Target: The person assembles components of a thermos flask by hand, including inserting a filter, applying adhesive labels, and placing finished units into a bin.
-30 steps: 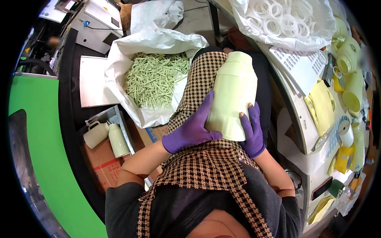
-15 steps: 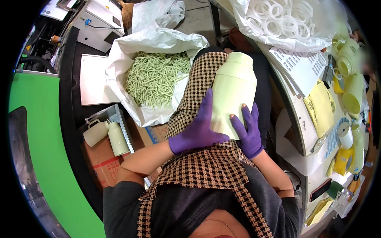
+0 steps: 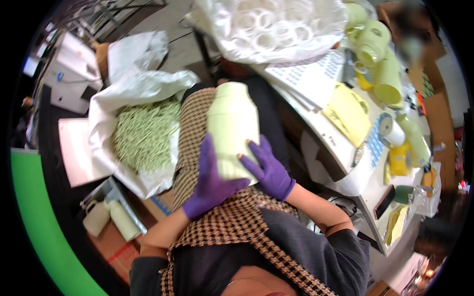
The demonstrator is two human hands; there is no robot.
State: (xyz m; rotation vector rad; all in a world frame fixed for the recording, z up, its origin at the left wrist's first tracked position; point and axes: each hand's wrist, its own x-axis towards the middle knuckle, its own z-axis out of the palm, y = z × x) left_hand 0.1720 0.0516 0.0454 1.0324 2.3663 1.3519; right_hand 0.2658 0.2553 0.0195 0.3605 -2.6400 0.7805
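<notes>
Both my hands wear purple gloves and grip a pale green plastic jug (image 3: 232, 126) over my lap. My left hand (image 3: 212, 182) wraps its lower left side and underside. My right hand (image 3: 269, 167) presses on its lower right side, fingers spread upward. The jug stands roughly upright with its narrower top pointing away from me. A houndstooth apron (image 3: 195, 148) lies under it.
A white bag of green plastic sticks (image 3: 143, 133) sits open at my left. A bag of white rings (image 3: 276, 24) lies on the table (image 3: 345, 167) at upper right, with pale green jugs (image 3: 380, 64), yellow sheets and tape. Small bottles (image 3: 108, 217) stand at lower left.
My hands have shifted lower on the jug and it has tipped slightly nearer upright. The view has swung a little to the right.
</notes>
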